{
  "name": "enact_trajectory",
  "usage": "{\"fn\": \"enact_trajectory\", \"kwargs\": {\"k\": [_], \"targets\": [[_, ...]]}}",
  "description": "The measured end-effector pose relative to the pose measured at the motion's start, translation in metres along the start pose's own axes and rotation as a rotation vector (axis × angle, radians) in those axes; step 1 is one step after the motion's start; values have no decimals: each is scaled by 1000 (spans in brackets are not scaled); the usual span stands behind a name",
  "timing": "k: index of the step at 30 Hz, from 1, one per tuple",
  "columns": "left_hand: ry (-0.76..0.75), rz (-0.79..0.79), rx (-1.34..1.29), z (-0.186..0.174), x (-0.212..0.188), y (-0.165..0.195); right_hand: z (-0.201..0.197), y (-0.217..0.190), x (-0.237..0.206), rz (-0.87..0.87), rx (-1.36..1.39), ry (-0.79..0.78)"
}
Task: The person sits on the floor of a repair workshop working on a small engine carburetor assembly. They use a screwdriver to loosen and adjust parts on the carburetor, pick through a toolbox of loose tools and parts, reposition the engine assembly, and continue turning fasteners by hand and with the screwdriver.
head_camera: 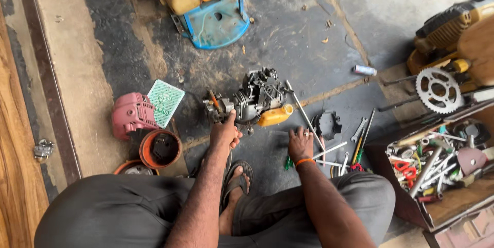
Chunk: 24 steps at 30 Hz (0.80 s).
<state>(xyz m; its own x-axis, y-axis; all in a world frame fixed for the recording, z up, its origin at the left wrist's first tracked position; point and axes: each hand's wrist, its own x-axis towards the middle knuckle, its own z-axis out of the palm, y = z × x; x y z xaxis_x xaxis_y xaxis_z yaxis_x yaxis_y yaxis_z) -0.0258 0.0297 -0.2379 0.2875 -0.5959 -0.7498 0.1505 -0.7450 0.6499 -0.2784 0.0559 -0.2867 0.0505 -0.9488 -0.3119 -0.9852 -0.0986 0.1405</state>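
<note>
A single head-worn camera is looking steeply down from above the seated person — close over the knees and forearms, facing forward across the concrete floor (288, 37). The small engine (252, 99) is sitting near frame centre; the wooden toolbox (453, 207) is occupying the right edge.

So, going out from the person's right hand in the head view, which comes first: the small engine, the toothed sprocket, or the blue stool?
From the right hand, resting on the floor among loose tools:
1. The small engine, just ahead and slightly left, held by the left hand.
2. The toothed sprocket, well off to the right, above the open tool box.
3. The blue stool, farthest, ahead and left.
</note>
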Motion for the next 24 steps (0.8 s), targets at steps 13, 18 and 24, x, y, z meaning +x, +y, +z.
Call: {"fn": "enact_trajectory", "kwargs": {"k": [13,18,24], "targets": [[35,-192,-275,10,4,-1,-40,-18,-18,-62,274,-41],[48,-224,-306,11,-12,6,-44,-5,-31,143,891,-280],[-62,-139,-212,7,-24,27,-61,-4,-50,273,1252,-200]]}}
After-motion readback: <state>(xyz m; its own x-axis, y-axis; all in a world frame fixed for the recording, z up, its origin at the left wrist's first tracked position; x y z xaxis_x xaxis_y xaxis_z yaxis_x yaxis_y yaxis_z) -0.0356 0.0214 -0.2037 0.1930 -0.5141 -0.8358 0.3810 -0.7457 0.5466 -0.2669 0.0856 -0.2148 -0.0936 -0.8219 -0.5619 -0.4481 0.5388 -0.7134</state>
